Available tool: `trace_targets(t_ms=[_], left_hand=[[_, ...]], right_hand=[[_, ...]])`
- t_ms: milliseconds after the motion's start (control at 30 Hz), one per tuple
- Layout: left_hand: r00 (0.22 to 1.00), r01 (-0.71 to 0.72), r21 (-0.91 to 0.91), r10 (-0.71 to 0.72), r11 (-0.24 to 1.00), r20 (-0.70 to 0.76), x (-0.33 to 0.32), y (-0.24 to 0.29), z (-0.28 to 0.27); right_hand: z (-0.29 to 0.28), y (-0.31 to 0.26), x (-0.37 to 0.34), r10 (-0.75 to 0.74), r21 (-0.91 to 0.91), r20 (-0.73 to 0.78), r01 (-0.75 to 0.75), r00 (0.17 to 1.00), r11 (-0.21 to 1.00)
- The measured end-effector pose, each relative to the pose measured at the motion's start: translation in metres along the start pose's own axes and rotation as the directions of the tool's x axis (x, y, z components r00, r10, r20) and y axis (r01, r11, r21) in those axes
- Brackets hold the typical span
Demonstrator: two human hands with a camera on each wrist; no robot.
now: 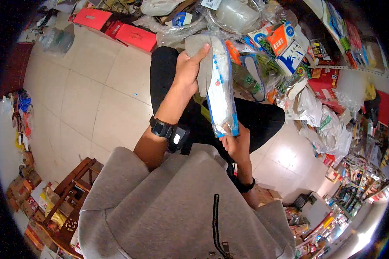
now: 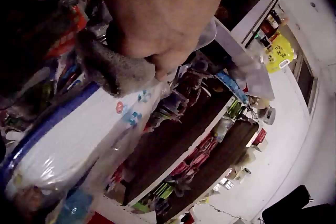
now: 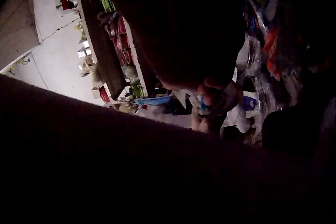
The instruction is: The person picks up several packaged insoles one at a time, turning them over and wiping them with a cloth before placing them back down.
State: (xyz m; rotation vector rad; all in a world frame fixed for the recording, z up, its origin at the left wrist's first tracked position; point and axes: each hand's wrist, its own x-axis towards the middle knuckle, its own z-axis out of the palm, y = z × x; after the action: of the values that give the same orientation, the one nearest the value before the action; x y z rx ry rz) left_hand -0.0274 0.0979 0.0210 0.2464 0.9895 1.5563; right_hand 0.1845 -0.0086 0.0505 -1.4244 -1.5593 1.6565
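A long clear plastic packet (image 1: pixel 220 90) with a white insert and blue edges stands out in front of the lap. My left hand (image 1: pixel 188 71) grips a grey cloth piece (image 1: pixel 199 52) against the packet's upper part, thumb laid over the cloth. In the left wrist view the grey cloth (image 2: pixel 118 71) is folded under the fingers, with the white packet (image 2: pixel 79 134) beside it. My right hand (image 1: pixel 238 144) pinches the packet's lower end. In the dark right wrist view, only the fingertips (image 3: pixel 210 98) of the right hand show clearly.
Heaped plastic-wrapped goods lie in front, among them an orange and white pack (image 1: pixel 281 36). Red boxes (image 1: pixel 134 36) line the far floor to the left. White plastic bags (image 1: pixel 328 125) pile up at right. A wooden chair (image 1: pixel 69 203) stands at lower left on the tiled floor.
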Motion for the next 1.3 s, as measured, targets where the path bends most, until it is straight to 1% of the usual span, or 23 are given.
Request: trace_targets(t_ms=[100,133,200,267,300,400,467,500,567,633,700,767,833,900,967,1033,1067,1100,1133,1167,1200,1267,1300], left_hand=[[1.000,-0.005,-0.034,0.004,0.999,-0.012,0.002,0.003,-0.001],[1.000,-0.003,-0.061,0.001,0.998,-0.024,0.003,0.005,-0.001],[0.999,-0.003,-0.088,0.000,0.996,-0.036,0.006,0.006,-0.001],[0.992,-0.078,-0.058,0.072,0.995,-0.100,0.010,0.006,0.000],[0.992,-0.079,-0.058,0.073,0.995,-0.101,0.013,0.006,-0.002],[0.991,-0.090,-0.096,0.080,0.991,-0.104,0.018,0.007,-0.005],[0.983,-0.158,-0.083,0.149,0.984,-0.108,0.016,0.009,-0.001],[0.983,-0.158,-0.083,0.149,0.984,-0.108,0.015,0.011,-0.001],[0.958,-0.248,-0.001,0.245,0.969,-0.149,0.016,0.014,0.000],[0.961,-0.240,0.024,0.241,0.971,-0.134,0.015,0.017,0.001],[0.964,-0.232,0.050,0.236,0.972,-0.122,0.014,0.020,0.003],[0.921,-0.352,0.066,0.358,0.934,-0.157,0.017,0.017,0.005],[0.923,-0.333,0.083,0.343,0.939,-0.174,0.019,0.017,0.004],[0.925,-0.316,0.099,0.330,0.944,-0.189,0.021,0.018,0.001],[0.913,-0.312,0.159,0.342,0.937,-0.223,0.021,0.024,-0.001],[0.896,-0.346,0.145,0.373,0.927,-0.243,0.028,0.027,-0.007],[0.877,-0.382,0.132,0.404,0.915,-0.262,0.030,0.029,-0.011],[0.875,-0.383,0.133,0.405,0.914,-0.263,0.031,0.032,-0.016],[0.890,-0.372,0.082,0.380,0.925,-0.251,0.031,0.038,-0.020],[0.905,-0.357,0.031,0.354,0.933,-0.236,0.030,0.045,-0.023],[0.905,-0.356,0.057,0.360,0.933,-0.227,0.028,0.049,-0.026],[0.923,-0.322,0.023,0.320,0.946,-0.213,0.028,0.052,-0.038],[0.939,-0.289,-0.015,0.281,0.957,-0.196,0.029,0.052,-0.044]], right_hand=[[0.000,-0.001,-0.004,-0.056,-0.002,-0.002,0.056,0.998,0.998],[0.001,-0.001,-0.006,-0.057,-0.002,-0.003,0.057,0.998,0.998],[0.004,0.000,-0.009,-0.036,-0.018,-0.062,0.035,0.997,0.999],[0.003,-0.003,-0.013,-0.007,-0.016,-0.061,0.006,0.998,1.000],[0.002,-0.004,-0.015,0.023,-0.014,-0.061,-0.024,0.998,1.000],[0.001,-0.006,-0.019,-0.018,0.006,-0.075,0.018,0.997,1.000],[0.002,-0.002,-0.020,-0.025,0.024,-0.090,0.027,0.996,0.999],[0.003,0.000,-0.022,-0.032,0.041,-0.105,0.036,0.994,0.998],[0.001,0.001,-0.025,0.002,0.056,-0.100,0.003,0.995,0.998],[-0.001,0.004,-0.027,0.035,0.070,-0.094,-0.028,0.995,0.997],[-0.002,0.009,-0.029,0.001,0.111,-0.098,0.010,0.995,0.994],[-0.001,0.006,-0.029,0.035,0.151,-0.106,-0.019,0.994,0.988],[0.000,0.004,-0.029,0.069,0.190,-0.114,-0.046,0.991,0.981],[0.000,0.005,-0.029,0.083,0.296,-0.129,-0.041,0.988,0.954],[-0.003,0.014,-0.031,0.100,0.321,-0.112,-0.060,0.989,0.945],[-0.006,0.018,-0.035,0.117,0.347,-0.092,-0.078,0.989,0.935],[-0.007,0.017,-0.037,0.218,0.376,-0.162,-0.144,0.963,0.915],[-0.009,0.017,-0.038,0.317,0.410,-0.225,-0.206,0.921,0.889],[-0.014,0.012,-0.037,0.374,0.431,-0.263,-0.238,0.889,0.870],[-0.021,0.029,-0.034,0.374,0.432,-0.263,-0.239,0.889,0.870],[-0.030,0.059,-0.030,0.300,0.362,-0.445,-0.137,0.844,0.922],[-0.032,0.049,-0.023,0.211,0.389,-0.546,0.022,0.811,0.921],[-0.039,0.042,-0.018,0.215,0.391,-0.558,0.025,0.802,0.920]])
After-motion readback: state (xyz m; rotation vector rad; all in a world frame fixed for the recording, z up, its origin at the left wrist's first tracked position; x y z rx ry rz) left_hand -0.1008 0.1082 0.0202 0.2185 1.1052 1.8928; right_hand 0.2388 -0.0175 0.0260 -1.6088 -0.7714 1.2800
